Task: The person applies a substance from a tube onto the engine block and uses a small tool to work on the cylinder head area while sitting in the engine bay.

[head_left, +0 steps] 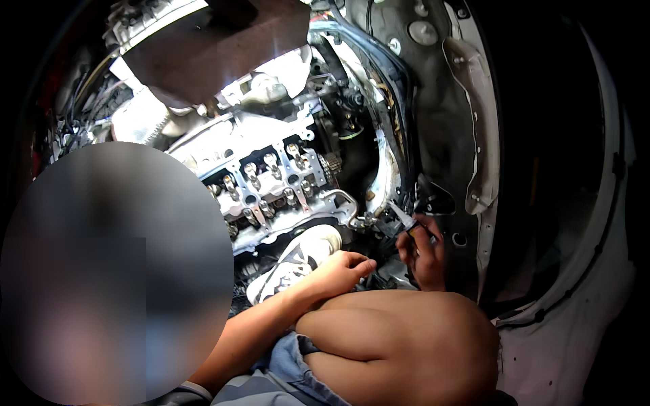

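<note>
My right hand (425, 254) is closed around a small tool (404, 215) with a pale, tapered, blade-like tip and a dark handle showing a little yellow. Its exact kind does not show. The tip points up and left, beside wiring and a metal pipe (349, 203) at the engine's right end. My left hand (345, 272) lies in front of my bent knee, close to a white and black sneaker (305, 254). Its fingers are loosely bent and partly hidden, with no object visible in them. Ahead is an opened engine (271, 183) with its valve gear exposed.
A large blurred patch (115, 271) covers the left side. A brown panel (223, 54) overhangs the far side of the engine. Cable looms (399, 74) run down the right, beside the dark bay wall (440, 122) and a pale body panel (569, 352). My bent knee (420, 331) fills the lower middle.
</note>
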Motion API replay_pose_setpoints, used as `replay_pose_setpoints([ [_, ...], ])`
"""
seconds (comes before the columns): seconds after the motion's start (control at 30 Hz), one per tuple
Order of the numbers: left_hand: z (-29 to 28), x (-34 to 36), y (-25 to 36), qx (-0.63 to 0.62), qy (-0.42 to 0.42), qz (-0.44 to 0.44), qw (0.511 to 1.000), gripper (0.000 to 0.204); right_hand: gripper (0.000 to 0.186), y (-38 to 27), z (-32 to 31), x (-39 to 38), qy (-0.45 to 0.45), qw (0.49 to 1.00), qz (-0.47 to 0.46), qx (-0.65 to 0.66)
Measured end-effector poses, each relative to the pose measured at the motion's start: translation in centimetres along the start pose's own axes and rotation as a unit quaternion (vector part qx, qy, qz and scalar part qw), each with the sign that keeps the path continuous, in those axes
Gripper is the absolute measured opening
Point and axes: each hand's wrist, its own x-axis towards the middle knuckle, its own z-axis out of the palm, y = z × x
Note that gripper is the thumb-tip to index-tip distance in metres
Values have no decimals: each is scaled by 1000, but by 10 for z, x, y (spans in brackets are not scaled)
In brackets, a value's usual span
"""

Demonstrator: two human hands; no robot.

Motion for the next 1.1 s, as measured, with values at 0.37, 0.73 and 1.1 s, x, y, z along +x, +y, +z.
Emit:
replay_pose_setpoints([
  [0.37,4,27,-29,-59,50,-94,993,41,21,-2,14,71,-164,957,-27,-237],
  [0.73,1,19,-35,-16,137,-114,984,37,12,-1,20,92,-191,925,-26,-328],
  [1.1,-2,13,-29,-57,128,-114,984,37,12,8,25,93,-165,896,-77,-404],
])
